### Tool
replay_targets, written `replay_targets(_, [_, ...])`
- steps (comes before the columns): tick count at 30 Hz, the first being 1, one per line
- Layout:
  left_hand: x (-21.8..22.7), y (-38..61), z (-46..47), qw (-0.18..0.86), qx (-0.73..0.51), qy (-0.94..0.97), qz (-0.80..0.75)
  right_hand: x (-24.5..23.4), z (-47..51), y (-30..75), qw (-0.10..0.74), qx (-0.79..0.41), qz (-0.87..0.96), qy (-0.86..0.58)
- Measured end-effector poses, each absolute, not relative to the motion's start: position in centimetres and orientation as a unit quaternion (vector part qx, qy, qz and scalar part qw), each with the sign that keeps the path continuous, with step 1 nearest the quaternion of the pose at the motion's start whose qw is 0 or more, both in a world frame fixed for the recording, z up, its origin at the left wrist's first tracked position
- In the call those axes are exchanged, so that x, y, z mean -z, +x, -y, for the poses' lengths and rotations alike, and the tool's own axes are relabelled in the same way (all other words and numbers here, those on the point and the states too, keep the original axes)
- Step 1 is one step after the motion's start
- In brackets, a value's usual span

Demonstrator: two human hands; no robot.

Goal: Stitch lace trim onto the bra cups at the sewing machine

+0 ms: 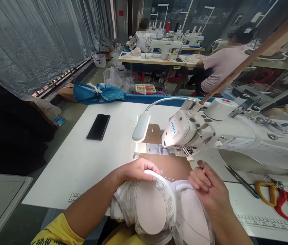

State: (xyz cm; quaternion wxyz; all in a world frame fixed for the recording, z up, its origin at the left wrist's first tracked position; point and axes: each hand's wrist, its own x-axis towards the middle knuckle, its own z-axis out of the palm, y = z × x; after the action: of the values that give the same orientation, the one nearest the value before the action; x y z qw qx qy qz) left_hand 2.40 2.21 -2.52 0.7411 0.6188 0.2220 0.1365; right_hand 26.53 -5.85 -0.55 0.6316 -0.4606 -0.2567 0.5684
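Observation:
A white lace bra [152, 207] with padded cups lies at the table's front edge, over my lap. My left hand [141, 170] is closed on the upper edge of its left cup, thumb and fingers pinching the rim. Just above the right cup [191, 211], my right hand [207, 185] is closed with fingertips pressed together. Whatever it pinches is too small to make out. A fine thread runs between the hands, and a loose one lies across the right cup. Beyond the hands stands a white JUKI sewing machine [184, 131], its needle area above a brown board [164, 165].
A black phone [98, 127] lies on the white table at left. Scissors with red and yellow handles [277, 197] lie at right. A lamp [141, 127] hangs beside the machine head. A blue bag [98, 93] sits past the table. Two people sit at machines farther back.

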Motion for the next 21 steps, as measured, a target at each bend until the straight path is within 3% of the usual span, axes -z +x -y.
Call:
replay_targets(6, [2.5, 2.4, -2.4, 0.733, -0.106, 0.624, -0.249, 0.2, 6.3, 28.8, 0.688, -0.507, 0.220, -0.470])
replay_targets(15, [2.5, 2.3, -2.7, 0.745, -0.064, 0.605, -0.272, -0.1, 6.4, 31.2, 0.701, -0.419, 0.285, -0.501])
replay_targets(21, [2.6, 2.4, -2.9, 0.758, -0.057, 0.591, -0.270, 0.0, 6.4, 31.5, 0.721, -0.409, 0.224, -0.513])
